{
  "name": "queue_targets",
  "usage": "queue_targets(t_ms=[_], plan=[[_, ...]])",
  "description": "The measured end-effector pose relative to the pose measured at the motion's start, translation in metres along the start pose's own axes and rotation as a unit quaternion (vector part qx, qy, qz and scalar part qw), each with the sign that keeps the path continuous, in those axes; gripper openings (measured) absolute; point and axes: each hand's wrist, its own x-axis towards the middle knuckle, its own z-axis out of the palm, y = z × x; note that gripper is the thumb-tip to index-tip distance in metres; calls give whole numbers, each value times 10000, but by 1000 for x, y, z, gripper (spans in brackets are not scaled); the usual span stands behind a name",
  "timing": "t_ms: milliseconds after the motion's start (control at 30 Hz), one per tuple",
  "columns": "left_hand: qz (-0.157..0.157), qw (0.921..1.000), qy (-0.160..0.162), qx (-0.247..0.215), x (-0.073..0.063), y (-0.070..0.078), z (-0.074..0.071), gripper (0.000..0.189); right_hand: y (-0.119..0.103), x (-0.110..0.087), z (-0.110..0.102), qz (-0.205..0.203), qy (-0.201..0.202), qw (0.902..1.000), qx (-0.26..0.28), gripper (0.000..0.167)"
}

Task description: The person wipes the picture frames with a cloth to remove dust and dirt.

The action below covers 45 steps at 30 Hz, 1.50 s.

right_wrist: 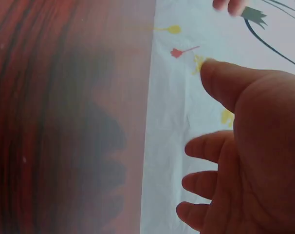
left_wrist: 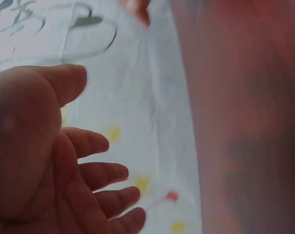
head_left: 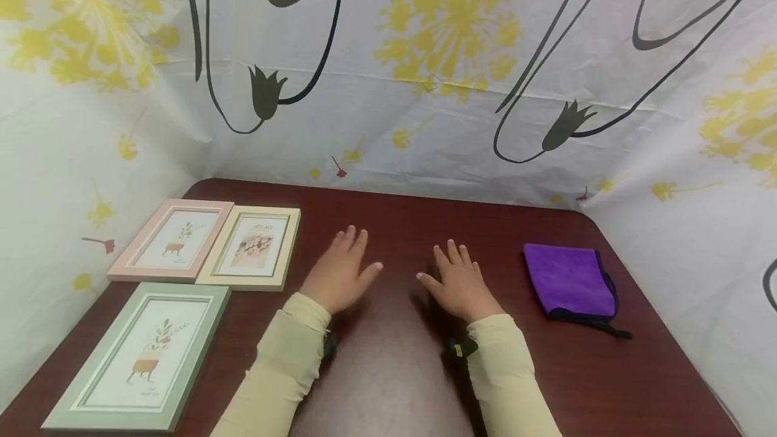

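Note:
Over the middle of the dark red-brown table (head_left: 388,369), my left hand (head_left: 340,272) is held with its fingers extended and nothing in its grasp. My right hand (head_left: 461,283) mirrors it a short way to the right, also bare. Nearest the left hand lies a cream picture frame (head_left: 209,274), touching a pink picture frame (head_left: 124,267) on its left. In front of these is a larger green picture frame (head_left: 197,356). To the right of the right hand lies a folded purple cloth (head_left: 570,280) with black edging. Both wrist views show spread fingers and bare palms.
White sheeting (head_left: 340,39) with yellow and grey flower prints hangs behind the table and along both sides. The table's rounded far edge meets it. A dark cord sticks out from the cloth's front right corner.

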Motion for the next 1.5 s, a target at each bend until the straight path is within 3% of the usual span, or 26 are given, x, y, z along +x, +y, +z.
queue_targets(t_ms=[167, 333, 433, 600, 733, 867, 1000, 1200, 1500], plan=[[-439, 9985, 313, 69, -4, -32, -22, 72, 15, -2, -8, -18, 149, 9998, 140, 73], [-934, 9934, 562, 371, -17, -65, -42, 59, 34, -6, -16, 109, 212, 9994, 256, 73], [-1230, 9898, 534, 489, -26, -80, -50, 46, 46, -8, -20, 175, 268, 9991, 283, 75], [-1589, 9853, 186, 595, -38, -97, -55, 36, 69, -15, -29, 194, 319, 9992, 107, 78], [-1826, 9810, 36, 662, -44, -105, -59, 47, 89, -25, -41, 229, 353, 9991, -38, 79], [-2082, 9754, -171, 698, -46, -109, -61, 77, 114, -38, -51, 460, 345, 9983, -128, 81], [-2193, 9717, -402, 779, -45, -115, -55, 102, 135, -46, -57, 712, 253, 9971, -31, 86], [-2341, 9684, -597, 624, -46, -115, -54, 106, 143, -46, -58, 759, 233, 9968, 95, 88], [-2670, 9604, -677, 431, -51, -126, -57, 111, 158, -53, -54, 1288, 16, 9917, -52, 83]])
